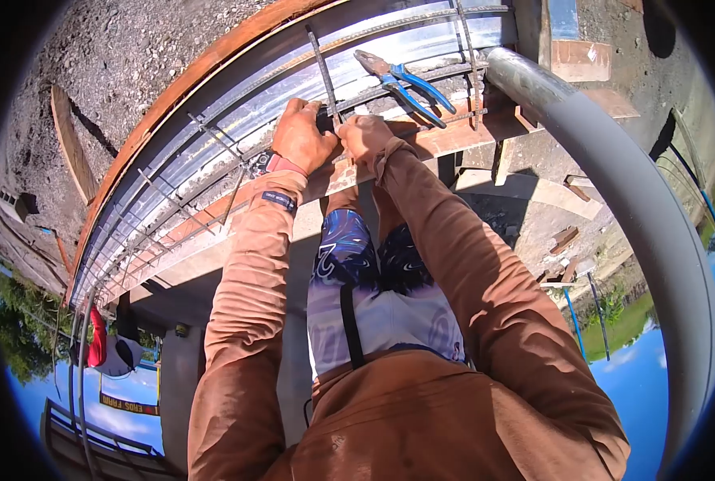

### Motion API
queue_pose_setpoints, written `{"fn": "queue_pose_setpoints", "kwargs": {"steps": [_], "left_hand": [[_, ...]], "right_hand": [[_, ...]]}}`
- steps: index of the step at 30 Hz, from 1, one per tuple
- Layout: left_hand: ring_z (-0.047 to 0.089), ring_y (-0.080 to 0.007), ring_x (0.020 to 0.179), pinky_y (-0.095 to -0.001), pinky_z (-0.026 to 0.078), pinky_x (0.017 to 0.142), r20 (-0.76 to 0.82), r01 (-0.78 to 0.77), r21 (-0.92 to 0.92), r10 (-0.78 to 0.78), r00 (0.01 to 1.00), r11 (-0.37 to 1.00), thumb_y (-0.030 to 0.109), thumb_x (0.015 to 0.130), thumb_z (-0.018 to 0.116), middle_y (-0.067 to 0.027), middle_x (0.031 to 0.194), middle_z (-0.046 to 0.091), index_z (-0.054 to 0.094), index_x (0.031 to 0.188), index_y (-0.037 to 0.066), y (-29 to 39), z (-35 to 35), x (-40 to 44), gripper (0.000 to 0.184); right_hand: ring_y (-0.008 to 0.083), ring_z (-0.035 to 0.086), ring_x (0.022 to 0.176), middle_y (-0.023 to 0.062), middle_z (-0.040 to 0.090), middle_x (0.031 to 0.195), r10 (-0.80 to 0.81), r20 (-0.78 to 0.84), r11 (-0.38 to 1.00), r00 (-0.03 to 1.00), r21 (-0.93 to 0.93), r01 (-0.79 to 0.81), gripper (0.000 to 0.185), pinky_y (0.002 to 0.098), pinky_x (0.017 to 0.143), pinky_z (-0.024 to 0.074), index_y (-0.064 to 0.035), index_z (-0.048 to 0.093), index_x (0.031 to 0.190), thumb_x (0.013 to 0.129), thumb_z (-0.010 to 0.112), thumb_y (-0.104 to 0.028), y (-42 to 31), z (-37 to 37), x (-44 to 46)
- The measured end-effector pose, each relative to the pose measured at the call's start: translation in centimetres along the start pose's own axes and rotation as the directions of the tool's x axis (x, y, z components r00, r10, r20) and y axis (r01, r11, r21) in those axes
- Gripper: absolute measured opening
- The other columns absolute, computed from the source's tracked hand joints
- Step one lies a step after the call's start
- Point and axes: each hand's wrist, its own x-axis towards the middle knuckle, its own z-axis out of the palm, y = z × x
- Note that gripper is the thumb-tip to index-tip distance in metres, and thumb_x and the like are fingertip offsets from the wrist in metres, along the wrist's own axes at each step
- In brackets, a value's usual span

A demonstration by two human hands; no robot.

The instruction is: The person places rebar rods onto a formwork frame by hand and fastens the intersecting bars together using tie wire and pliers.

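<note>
"Any sign of the short steel rod [320, 64]?"
"Between both hands, bottom end by the fingers."
"Left hand [301, 138]?"
"Curled in close to the rod. Can't tell if holding it."
"Right hand [364, 138]?"
"Bent in, touching the rod down low. Grip hidden, can't tell how tight."
"Anything else?"
"Blue-handled pliers [405, 82], just beyond the right hand. Then a fat grey pipe [654, 180], bending past the right arm [485, 256]."

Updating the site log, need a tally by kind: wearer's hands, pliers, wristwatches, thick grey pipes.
Hands: 2 (left hand, right hand)
Pliers: 1
Wristwatch: 1
Thick grey pipe: 1
Total: 5
</note>
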Motion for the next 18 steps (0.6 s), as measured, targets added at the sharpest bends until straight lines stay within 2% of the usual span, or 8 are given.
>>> {"fn": "queue_pose_setpoints", "kwargs": {"steps": [2, 4, 6, 8, 11, 12, 15, 18], "left_hand": [[0.055, -0.0354, 0.087, -0.0395, 0.046, 0.078, -0.085, 0.055, -0.100, -0.063, 0.994, 0.994, 0.017, 0.068, 0.060, -0.0193, 0.089, 0.057, 0.063, 0.093, -0.001, -0.6, 0.9, -0.1, 0.031], [0.061, -0.0291, 0.073, -0.0371, 0.048, 0.072, -0.222, 0.087, -0.164, -0.123, 0.967, 0.983, 0.016, 0.075, 0.057, -0.0177, 0.079, 0.061, 0.064, 0.087, -0.001, -0.3, 1.2, -0.1, 0.023], [0.062, -0.0200, 0.058, -0.0313, 0.049, 0.062, 0.084, 0.487, -0.570, -0.542, 0.836, 0.662, 0.015, 0.080, 0.055, -0.0150, 0.072, 0.063, 0.064, 0.086, -0.003, 0.3, 0.7, 0.1, 0.022], [0.059, -0.0148, 0.050, -0.0284, 0.048, 0.051, 0.024, 0.439, -0.712, -0.606, 0.795, 0.548, 0.014, 0.083, 0.054, -0.0134, 0.068, 0.063, 0.064, 0.083, -0.004, -0.3, 2.9, 0.2, 0.021], [0.060, -0.0190, 0.054, -0.0306, 0.043, 0.041, 0.077, 0.250, -0.963, -0.781, 0.620, 0.103, 0.013, 0.085, 0.048, -0.0127, 0.069, 0.062, 0.059, 0.087, -0.004, 0.1, 5.1, 0.1, 0.021], [0.060, -0.0190, 0.054, -0.0306, 0.043, 0.041, 0.079, 0.243, -0.966, -0.785, 0.614, 0.093, 0.013, 0.085, 0.048, -0.0127, 0.069, 0.062, 0.059, 0.087, -0.004, 0.3, 4.4, 0.0, 0.021], [0.052, -0.0191, 0.047, -0.0290, 0.035, 0.037, 0.654, 0.389, -0.752, -0.532, 0.537, -0.531, 0.018, 0.084, 0.045, -0.0073, 0.062, 0.054, 0.051, 0.072, 0.004, 0.5, 2.6, -0.1, 0.020], [0.047, -0.0176, 0.043, -0.0284, 0.033, 0.037, 0.683, 0.287, -0.659, -0.392, 0.616, -0.695, 0.015, 0.083, 0.047, -0.0042, 0.060, 0.049, 0.051, 0.071, 0.007, 0.4, 4.2, -0.6, 0.016]], "right_hand": [[0.0224, 0.060, 0.093, 0.0114, 0.064, 0.094, -0.083, 0.057, 0.982, 0.995, -0.166, 0.092, 0.024, 0.0343, 0.079, 0.0463, -0.0088, 0.065, 0.090, 0.084, 0.046, -0.022, 1.2, -0.7, -0.3], [0.0212, 0.061, 0.091, 0.0106, 0.064, 0.094, -0.315, 0.171, 0.642, 0.933, -0.686, 0.343, 0.021, 0.0342, 0.078, 0.0465, -0.0101, 0.066, 0.089, 0.079, 0.050, -0.019, -0.2, -2.5, -1.1], [0.0214, 0.062, 0.087, 0.0099, 0.065, 0.089, -0.340, 0.152, 0.669, 0.928, -0.655, 0.352, 0.020, 0.0350, 0.075, 0.0477, -0.0099, 0.067, 0.084, 0.076, 0.051, -0.018, -0.6, -2.9, -1.2], [0.0226, 0.063, 0.080, 0.0090, 0.065, 0.082, -0.317, 0.195, 0.661, 0.928, -0.657, 0.363, 0.019, 0.0356, 0.071, 0.0487, -0.0097, 0.068, 0.078, 0.076, 0.050, -0.017, -1.0, -3.2, -1.1], [0.0242, 0.064, 0.077, 0.0099, 0.065, 0.078, -0.320, 0.168, 0.566, 0.933, -0.756, 0.330, 0.019, 0.0351, 0.069, 0.0493, -0.0093, 0.068, 0.075, 0.075, 0.051, -0.016, -0.9, -2.8, -0.9], [0.0248, 0.064, 0.076, 0.0105, 0.066, 0.078, -0.301, 0.163, 0.515, 0.940, -0.801, 0.304, 0.018, 0.0347, 0.068, 0.0496, -0.0093, 0.068, 0.075, 0.074, 0.051, -0.016, -0.9, -2.8, -0.9], [0.0263, 0.064, 0.072, 0.0124, 0.065, 0.076, -0.296, 0.245, 0.532, 0.923, -0.761, 0.372, 0.017, 0.0353, 0.063, 0.0507, -0.0071, 0.068, 0.074, 0.070, 0.053, -0.015, -0.4, -3.8, 0.0], [0.0282, 0.064, 0.071, 0.0145, 0.064, 0.073, -0.347, 0.186, 0.635, 0.919, -0.675, 0.377, 0.019, 0.0361, 0.062, 0.0509, -0.0045, 0.067, 0.070, 0.066, 0.054, -0.018, 0.2, -4.4, 0.1]]}}
